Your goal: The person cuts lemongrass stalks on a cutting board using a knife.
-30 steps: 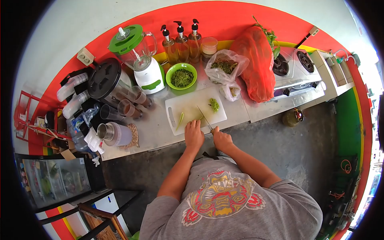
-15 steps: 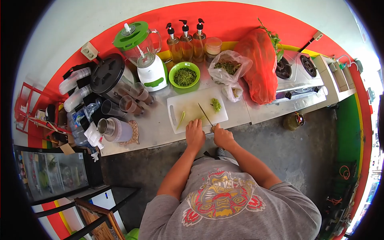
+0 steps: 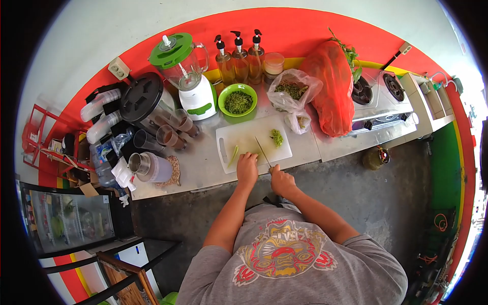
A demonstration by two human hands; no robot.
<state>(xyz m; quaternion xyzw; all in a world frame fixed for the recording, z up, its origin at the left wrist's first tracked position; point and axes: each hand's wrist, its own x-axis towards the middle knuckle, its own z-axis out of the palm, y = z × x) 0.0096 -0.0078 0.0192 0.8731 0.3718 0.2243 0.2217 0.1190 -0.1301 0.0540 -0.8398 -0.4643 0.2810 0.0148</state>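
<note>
My right hand (image 3: pixel 282 181) is closed round the handle of a knife (image 3: pixel 263 152), whose blade slants up and left over the white cutting board (image 3: pixel 239 134). Close to its left, my left hand (image 3: pixel 248 168) rests at the board's front edge with its fingers bent together. What they hold is too small to make out, though a bit of green shows beside the fingertips. A green stalk (image 3: pixel 233 155) lies left of that hand. Right of the blade sits a small pile of chopped greens (image 3: pixel 276 137).
Behind the board stand a green bowl of chopped greens (image 3: pixel 223 104), a blender (image 3: pixel 197 99), pump bottles (image 3: pixel 240 61), a plastic bag (image 3: pixel 292 91) and a red bag (image 3: pixel 330 91). Cups (image 3: pixel 168 136) and a steel-topped container (image 3: pixel 152 168) are left; a gas stove (image 3: pixel 378 104) is right.
The whole view has shifted slightly. Both hands stay at the board's front edge, and the knife remains in my right hand with little change in its slant.
</note>
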